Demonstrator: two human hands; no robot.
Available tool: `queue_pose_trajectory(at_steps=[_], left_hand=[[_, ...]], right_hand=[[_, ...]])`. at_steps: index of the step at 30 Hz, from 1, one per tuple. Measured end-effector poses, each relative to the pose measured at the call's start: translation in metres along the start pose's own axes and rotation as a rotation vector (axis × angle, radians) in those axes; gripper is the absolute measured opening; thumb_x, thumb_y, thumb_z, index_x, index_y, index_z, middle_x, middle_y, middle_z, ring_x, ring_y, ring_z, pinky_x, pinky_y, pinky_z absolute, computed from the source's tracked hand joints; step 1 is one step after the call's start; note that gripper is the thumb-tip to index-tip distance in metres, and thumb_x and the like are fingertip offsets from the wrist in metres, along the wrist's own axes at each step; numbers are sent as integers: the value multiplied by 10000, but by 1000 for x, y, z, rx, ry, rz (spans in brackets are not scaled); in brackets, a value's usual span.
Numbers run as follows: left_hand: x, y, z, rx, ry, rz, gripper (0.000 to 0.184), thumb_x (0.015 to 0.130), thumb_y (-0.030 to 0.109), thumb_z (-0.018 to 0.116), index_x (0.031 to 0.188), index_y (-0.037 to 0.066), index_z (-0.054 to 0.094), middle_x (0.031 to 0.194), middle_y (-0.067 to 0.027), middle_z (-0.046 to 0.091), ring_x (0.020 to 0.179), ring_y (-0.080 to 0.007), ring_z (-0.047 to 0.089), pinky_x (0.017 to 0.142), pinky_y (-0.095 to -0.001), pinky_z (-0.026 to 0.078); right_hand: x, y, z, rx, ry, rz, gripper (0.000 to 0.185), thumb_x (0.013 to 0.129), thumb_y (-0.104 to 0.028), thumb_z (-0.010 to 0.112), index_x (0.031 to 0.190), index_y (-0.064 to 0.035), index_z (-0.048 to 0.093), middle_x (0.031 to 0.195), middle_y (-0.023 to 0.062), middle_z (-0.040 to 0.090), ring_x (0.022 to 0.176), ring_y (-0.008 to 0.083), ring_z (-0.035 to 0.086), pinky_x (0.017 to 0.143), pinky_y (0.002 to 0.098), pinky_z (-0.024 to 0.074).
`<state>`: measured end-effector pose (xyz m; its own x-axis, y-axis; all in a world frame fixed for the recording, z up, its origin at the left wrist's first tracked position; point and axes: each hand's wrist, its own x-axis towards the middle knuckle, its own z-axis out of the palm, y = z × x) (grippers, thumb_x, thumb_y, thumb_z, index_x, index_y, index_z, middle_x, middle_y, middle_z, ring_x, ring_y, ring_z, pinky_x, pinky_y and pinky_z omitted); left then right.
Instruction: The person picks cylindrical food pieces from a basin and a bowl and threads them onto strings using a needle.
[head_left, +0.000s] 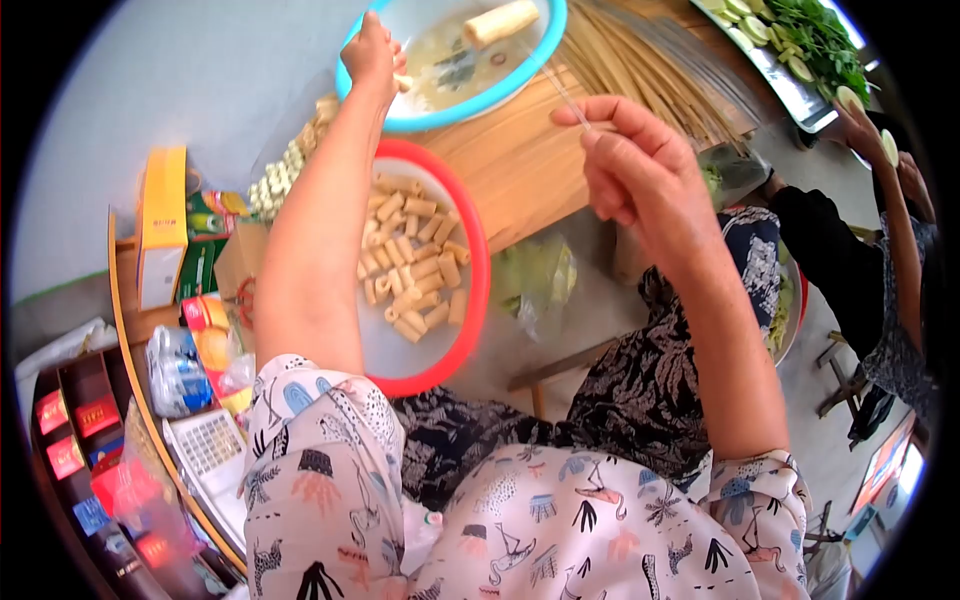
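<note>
My right hand pinches a thin skewer between thumb and forefinger. The skewer slants up and left toward a beige roll over the blue-rimmed basin; whether it pierces the roll cannot be made out. My left hand is closed at this basin's left rim, with a small pale piece showing by its fingers. The basin holds cloudy liquid. Below my left forearm, a red-rimmed basin contains several short hollow beige rolls.
Long skewers lie spread on the wooden table. A co-worker's hand holds a pale slice beside a tray of slices and greens. Boxes and a shelf stand to the left.
</note>
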<state>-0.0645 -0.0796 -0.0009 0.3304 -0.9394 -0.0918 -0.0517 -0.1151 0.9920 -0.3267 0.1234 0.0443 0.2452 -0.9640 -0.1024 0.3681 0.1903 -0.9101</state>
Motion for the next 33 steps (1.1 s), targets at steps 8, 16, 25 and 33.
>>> queue_pose_trajectory(at_steps=[8,16,25,33], left_hand=[[-110,-12,-129,210,-173,-102,398,977,427,454,773,90,509,620,-16,498,510,-119,485,459,-262,394],[-141,-96,-200,1053,-119,333,490,812,426,652,1209,140,628,1211,-163,578,1213,-285,493,1002,-362,397],[-180,-100,-197,1250,-295,448,494,767,141,668,1251,202,589,1259,-102,539,1186,-321,478,952,-408,431],[-164,-95,-251,1137,-197,237,240,815,111,605,1043,106,682,955,-121,686,829,-251,665,722,-339,502]], right_hand=[[-4,7,8,-116,-55,-13,227,942,-182,489,1072,-36,604,589,-69,393,507,26,345,479,189,288],[2,24,21,-140,-128,25,234,936,-167,487,1078,-14,592,590,-59,407,504,40,358,479,198,300],[6,24,32,-163,-124,29,235,934,-163,488,1080,-12,594,590,-54,426,499,42,377,479,199,311],[7,25,28,-164,-136,17,230,937,-157,493,1081,-12,597,582,-51,426,486,40,367,461,193,303]])
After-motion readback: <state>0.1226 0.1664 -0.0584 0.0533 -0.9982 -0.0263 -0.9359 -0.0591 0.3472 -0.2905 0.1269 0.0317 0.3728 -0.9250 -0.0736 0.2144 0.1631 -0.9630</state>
